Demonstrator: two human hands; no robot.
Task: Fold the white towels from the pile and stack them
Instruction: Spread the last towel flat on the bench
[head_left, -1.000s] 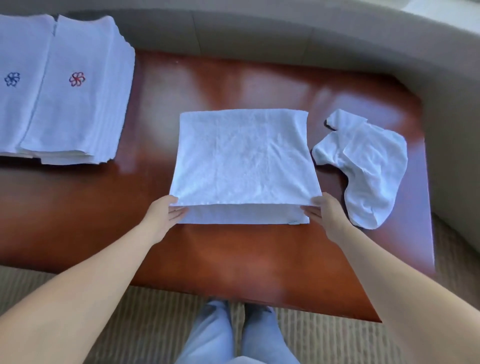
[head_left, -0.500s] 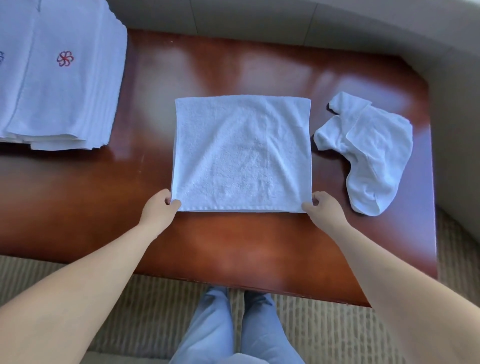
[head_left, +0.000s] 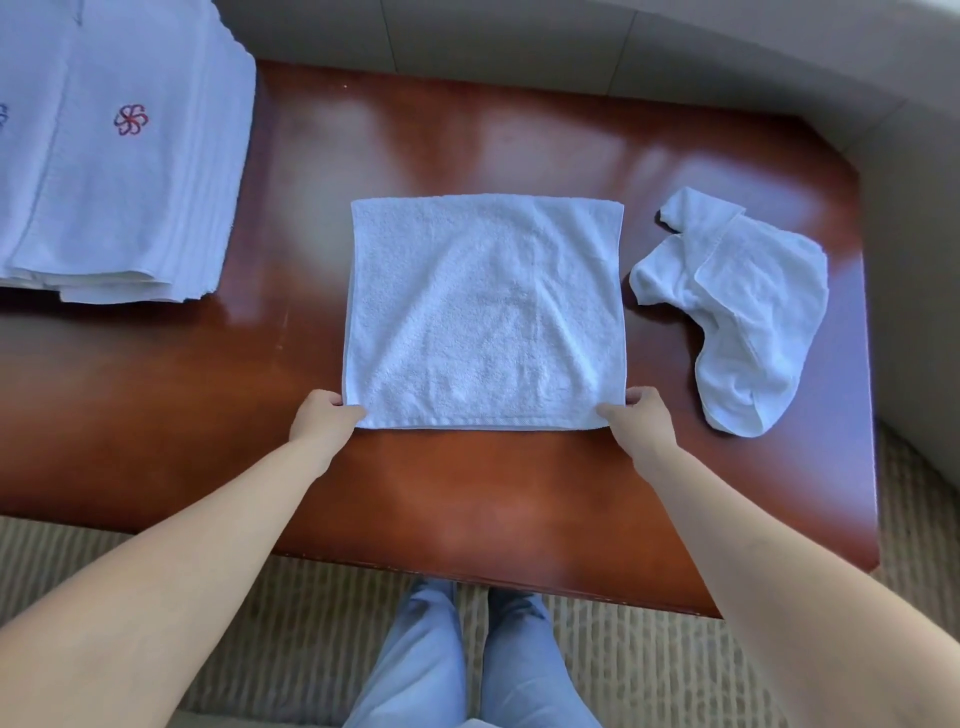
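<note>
Your glossy wooden desk (head_left: 467, 493) carries a flat towel (head_left: 483, 312), a crumpled towel (head_left: 753, 317) and a folded stack (head_left: 119, 171)

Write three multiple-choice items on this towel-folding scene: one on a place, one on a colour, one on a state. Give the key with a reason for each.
1. Where does the crumpled towel lie relative to the flat towel?
A. To its right
B. To its left
C. On top of it

2. What colour is the flower emblem fully visible on the folded stack?
A. Green
B. Red
C. Yellow

3. What are the left hand and right hand doing?
A. Resting on the table, apart from the towel
B. Lifting the stack
C. Gripping the flat towel's near corners

Key: 1 A, the crumpled towel sits apart by the table's right edge; 2 B, the pinwheel emblem is red; 3 C, each hand's fingers curl round a near corner.
</note>
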